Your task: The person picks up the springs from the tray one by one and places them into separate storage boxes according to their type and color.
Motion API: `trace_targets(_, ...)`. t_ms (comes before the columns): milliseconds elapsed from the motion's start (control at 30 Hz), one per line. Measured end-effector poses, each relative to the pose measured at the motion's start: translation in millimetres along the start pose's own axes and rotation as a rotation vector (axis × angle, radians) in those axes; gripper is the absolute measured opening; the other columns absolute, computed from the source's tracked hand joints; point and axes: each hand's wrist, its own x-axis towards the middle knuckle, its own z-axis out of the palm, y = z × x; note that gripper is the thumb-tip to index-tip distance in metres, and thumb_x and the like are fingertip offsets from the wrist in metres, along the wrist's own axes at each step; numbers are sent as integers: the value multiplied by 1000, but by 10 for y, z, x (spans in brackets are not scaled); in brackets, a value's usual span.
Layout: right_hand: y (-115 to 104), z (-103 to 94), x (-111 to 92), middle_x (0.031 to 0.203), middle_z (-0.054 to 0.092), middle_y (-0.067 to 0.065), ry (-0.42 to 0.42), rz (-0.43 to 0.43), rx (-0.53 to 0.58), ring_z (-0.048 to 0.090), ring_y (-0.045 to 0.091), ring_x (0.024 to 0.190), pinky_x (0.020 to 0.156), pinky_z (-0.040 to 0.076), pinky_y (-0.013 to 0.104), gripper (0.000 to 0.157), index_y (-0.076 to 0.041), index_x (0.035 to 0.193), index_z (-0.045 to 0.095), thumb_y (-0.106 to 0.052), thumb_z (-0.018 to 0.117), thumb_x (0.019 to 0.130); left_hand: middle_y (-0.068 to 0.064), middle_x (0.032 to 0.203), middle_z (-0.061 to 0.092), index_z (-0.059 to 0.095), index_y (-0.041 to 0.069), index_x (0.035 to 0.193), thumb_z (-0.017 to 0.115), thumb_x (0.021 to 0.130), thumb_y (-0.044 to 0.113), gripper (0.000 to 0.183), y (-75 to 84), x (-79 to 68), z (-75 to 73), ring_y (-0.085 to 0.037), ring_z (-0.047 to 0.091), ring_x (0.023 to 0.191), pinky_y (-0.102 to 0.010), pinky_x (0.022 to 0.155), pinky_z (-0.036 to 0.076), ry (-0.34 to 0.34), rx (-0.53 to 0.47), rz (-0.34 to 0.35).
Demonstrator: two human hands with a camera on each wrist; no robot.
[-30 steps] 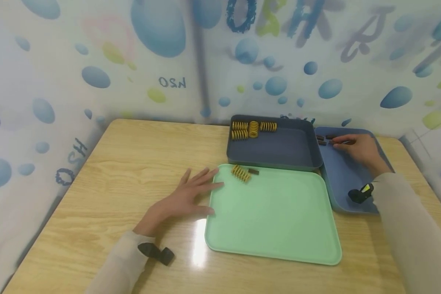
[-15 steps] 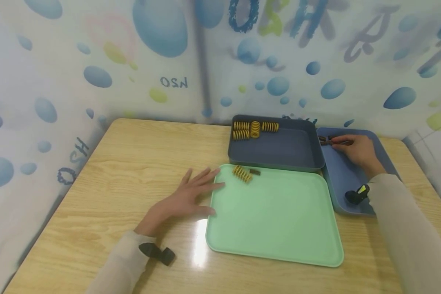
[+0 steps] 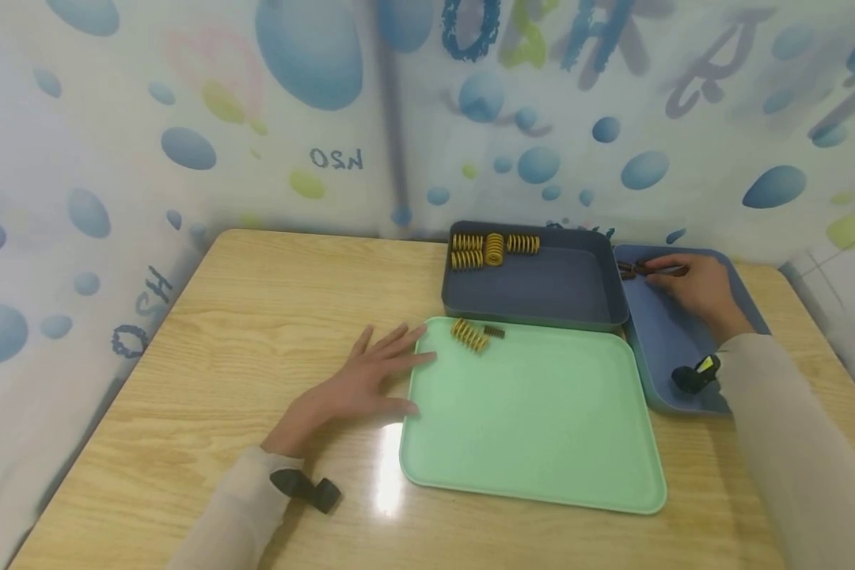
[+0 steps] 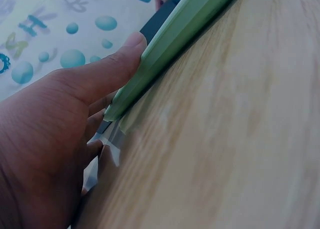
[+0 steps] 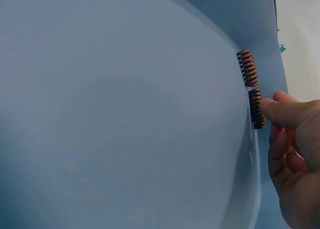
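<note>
In the head view my right hand reaches into the far left corner of the blue tray. Its thumb and index finger pinch a small brown spring, beside other brown springs. The right wrist view has the thumb right at one brown spring, end to end with another. My left hand lies with fingers spread at the left edge of the light green tray; its thumb touches the green rim. On that tray lie a yellow spring and a small dark spring.
Behind the green tray stands a dark grey-blue tray with several yellow springs in its left part. All the trays sit on a wooden table, against a wall with printed drops.
My right hand shifts slightly among the brown springs in the blue tray's corner, and those springs now lie closer together. My left hand stays at the green tray's edge.
</note>
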Motion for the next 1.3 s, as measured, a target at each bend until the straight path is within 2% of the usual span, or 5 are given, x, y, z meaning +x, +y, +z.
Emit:
trace_targets(333,-142,-146,-164,115,64,18,49,-90,-7,52,0,72,55,44,21,36,-6,115,69,-33,67,91,0,160,12,41,26,147,63,85,57,73,12,1,-12,-29,5,145,-61,108,-9,1,-2,5)
trace_targets(667,-360,-242,-423,116,64,15,60,-177,23,55,9,86,57,42,14,39,-6,116,68,-36,65,91,-1,160,12,40,26,147,60,86,59,72,9,-4,-2,-29,5,145,-61,108,-9,-4,3,6)
trace_targets(833,-538,-327,-523,106,67,-3,96,-208,106,54,-8,79,62,42,11,38,-6,116,68,-34,68,89,0,160,12,40,26,147,60,86,59,72,14,-14,0,-29,5,145,-61,108,-9,-2,7,3)
trace_targets(967,-702,-328,-627,99,64,-16,72,-203,209,58,-1,80,64,43,13,37,-11,117,68,-35,69,88,1,160,11,40,26,147,61,85,59,73,3,-11,5,-28,5,145,-59,109,-10,-6,-1,-4)
trace_targets(1300,-1104,-64,-936,110,66,-4,-29,-221,294,59,6,89,65,46,22,36,-17,120,66,-35,67,89,1,160,11,40,27,147,62,85,58,73,-4,1,8,-28,5,145,-60,108,-9,-5,8,0)
